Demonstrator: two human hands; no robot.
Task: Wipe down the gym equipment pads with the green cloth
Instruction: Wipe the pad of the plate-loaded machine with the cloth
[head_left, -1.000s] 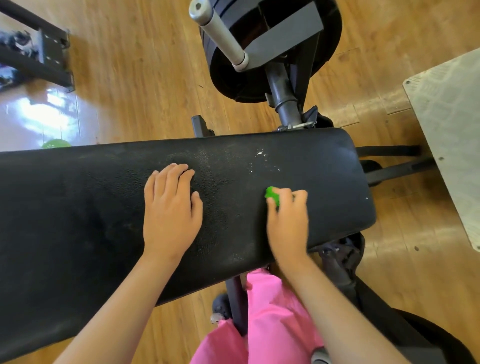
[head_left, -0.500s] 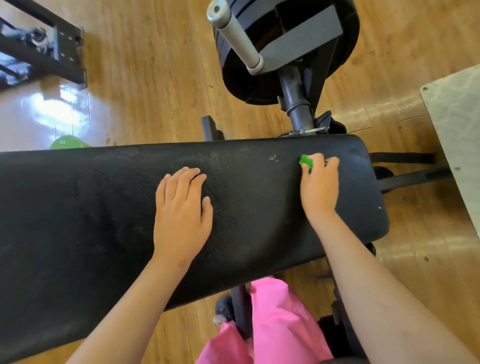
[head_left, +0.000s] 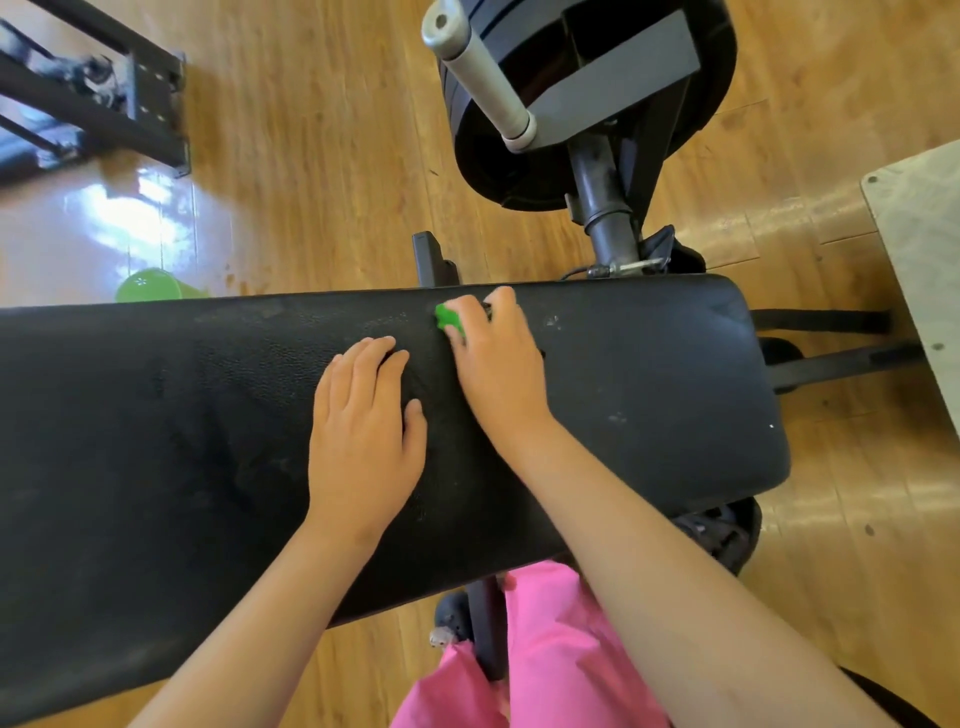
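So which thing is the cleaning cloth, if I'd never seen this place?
Find the long black padded bench that spans the picture. Near its far edge, the right hand presses down with fingers curled. The cloth is the small bright green wad peeking out beside those fingers, unlike the other green thing, which sits on the wooden floor beyond the bench.

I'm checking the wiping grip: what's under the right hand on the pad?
A bit of the green cloth sticks out by the fingertips of the right hand, pressed on the black pad. The rest of the cloth is covered by the hand.
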